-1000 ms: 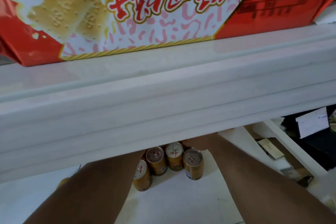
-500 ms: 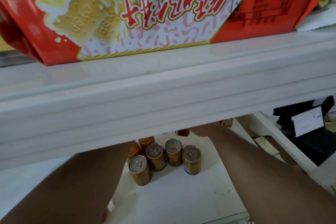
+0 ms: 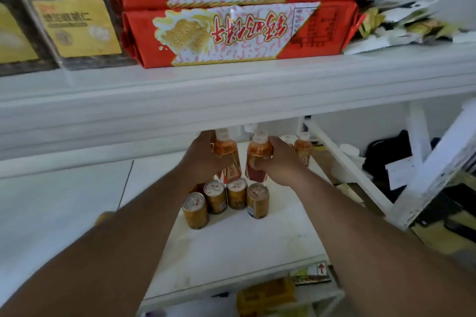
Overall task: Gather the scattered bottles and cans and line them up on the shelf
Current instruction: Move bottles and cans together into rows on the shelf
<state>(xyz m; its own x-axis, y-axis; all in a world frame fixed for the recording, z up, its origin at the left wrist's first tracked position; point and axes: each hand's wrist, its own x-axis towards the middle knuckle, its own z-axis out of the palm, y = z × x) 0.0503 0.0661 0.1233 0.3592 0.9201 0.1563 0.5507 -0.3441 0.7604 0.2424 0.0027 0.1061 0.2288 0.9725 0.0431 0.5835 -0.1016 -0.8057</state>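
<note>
On the white lower shelf [image 3: 231,252] several gold cans [image 3: 216,201] stand in a curved row. Behind them my left hand [image 3: 201,159] grips an orange tea bottle [image 3: 228,154] with a white cap. Close to its right, my right hand [image 3: 278,162] grips a second orange bottle [image 3: 258,159] with a red label. Both bottles are upright at the back of the shelf. A third small orange bottle [image 3: 303,149] stands further right, untouched.
The upper shelf's thick white edge [image 3: 231,100] overhangs the hands. On it lie red cracker packs [image 3: 239,33], a dark box with a yellow label [image 3: 74,28] and crumpled wrappers [image 3: 401,26]. White frame bars [image 3: 347,167] and clutter lie to the right.
The view has pulled back and down, so both hands and the two bottles they hold now show below the upper shelf edge. The cans have not moved.
</note>
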